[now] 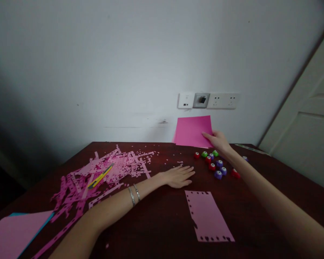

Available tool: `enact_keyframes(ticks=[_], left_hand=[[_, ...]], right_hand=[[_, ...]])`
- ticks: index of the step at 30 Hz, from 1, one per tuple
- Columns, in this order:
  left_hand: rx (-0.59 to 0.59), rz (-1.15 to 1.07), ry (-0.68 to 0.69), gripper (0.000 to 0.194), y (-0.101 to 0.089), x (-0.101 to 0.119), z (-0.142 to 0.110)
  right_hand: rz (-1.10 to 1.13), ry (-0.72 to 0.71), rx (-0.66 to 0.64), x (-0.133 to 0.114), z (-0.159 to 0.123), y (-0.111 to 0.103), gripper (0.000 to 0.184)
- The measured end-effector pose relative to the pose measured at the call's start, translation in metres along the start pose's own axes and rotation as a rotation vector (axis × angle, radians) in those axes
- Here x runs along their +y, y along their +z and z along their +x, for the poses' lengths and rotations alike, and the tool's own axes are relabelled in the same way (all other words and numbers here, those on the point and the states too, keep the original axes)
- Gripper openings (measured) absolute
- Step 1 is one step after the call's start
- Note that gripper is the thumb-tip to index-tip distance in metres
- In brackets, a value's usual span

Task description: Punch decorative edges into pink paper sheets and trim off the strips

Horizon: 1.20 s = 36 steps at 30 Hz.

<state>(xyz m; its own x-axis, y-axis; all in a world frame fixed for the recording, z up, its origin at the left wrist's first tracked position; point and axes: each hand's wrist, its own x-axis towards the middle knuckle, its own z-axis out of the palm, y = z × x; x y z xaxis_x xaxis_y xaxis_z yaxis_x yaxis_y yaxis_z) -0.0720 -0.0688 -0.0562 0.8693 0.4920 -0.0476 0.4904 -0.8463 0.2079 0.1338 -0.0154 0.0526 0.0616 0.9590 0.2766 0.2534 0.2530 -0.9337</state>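
Observation:
My right hand reaches to the far side of the dark wooden table and pinches the lower right corner of a bright pink sheet of paper that leans against the wall. My left hand lies flat on the table with its fingers stretched out, holding nothing. Two thin bracelets sit on my left wrist. Between my hands lies a cluster of several small round craft punches in red, green and purple. A pale pink sheet with punched edges lies near the table's front.
A heap of pink paper strips and scraps covers the left of the table, with a yellow utility knife on top. Pink and blue sheets lie at the front left corner. Wall sockets sit above the table; a white door stands right.

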Motion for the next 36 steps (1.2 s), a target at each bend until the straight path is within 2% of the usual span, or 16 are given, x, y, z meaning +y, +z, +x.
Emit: enact_keyframes(ticks=[2,4,7,10,13,16,20,24,26,28,30,32,36], left_hand=[[-0.022,-0.015,-0.017,0.061,-0.001,-0.013,0.004],[-0.019,-0.016,-0.072,0.062,-0.004,-0.030,-0.003],[0.019,-0.003,-0.234,0.063,-0.008,-0.064,-0.029],[0.086,0.023,-0.414,0.060,-0.010,-0.099,-0.059],[0.306,0.009,-0.564,0.051,-0.012,-0.124,-0.080],[0.504,-0.061,-0.654,0.040,-0.019,-0.133,-0.088],[0.604,-0.167,-0.668,0.032,-0.026,-0.124,-0.075],[0.676,-0.353,-0.683,0.031,-0.020,-0.097,-0.048],[0.720,-0.504,-0.678,0.038,-0.017,-0.080,-0.035],[0.814,-0.852,-0.595,0.052,-0.018,-0.065,-0.026],[0.869,-1.107,-0.422,0.059,-0.024,-0.052,-0.019],[0.878,-1.209,-0.307,0.052,-0.032,-0.044,-0.014],[0.948,-1.172,-0.332,0.034,-0.036,-0.037,-0.007]], right_hand=[[0.079,0.046,0.003,0.004,-0.010,-0.012,0.017],[0.137,0.094,0.012,0.004,-0.018,-0.019,0.015],[0.160,0.159,0.010,0.006,-0.026,-0.023,0.013],[0.106,0.215,-0.080,0.015,-0.032,-0.017,0.011],[-0.072,0.208,-0.210,0.033,-0.041,-0.005,0.016],[-0.288,0.179,-0.261,0.053,-0.048,0.009,0.020],[-0.372,0.208,-0.261,0.072,-0.051,0.023,0.024],[-0.376,0.185,-0.252,0.079,-0.049,0.029,0.024],[-0.307,0.116,-0.241,0.080,-0.049,0.029,0.025],[-0.168,0.004,-0.215,0.079,-0.051,0.030,0.032],[-0.032,-0.107,-0.174,0.077,-0.054,0.033,0.039],[0.035,-0.167,-0.115,0.076,-0.057,0.038,0.041],[0.150,-0.179,-0.021,0.077,-0.064,0.048,0.041]])
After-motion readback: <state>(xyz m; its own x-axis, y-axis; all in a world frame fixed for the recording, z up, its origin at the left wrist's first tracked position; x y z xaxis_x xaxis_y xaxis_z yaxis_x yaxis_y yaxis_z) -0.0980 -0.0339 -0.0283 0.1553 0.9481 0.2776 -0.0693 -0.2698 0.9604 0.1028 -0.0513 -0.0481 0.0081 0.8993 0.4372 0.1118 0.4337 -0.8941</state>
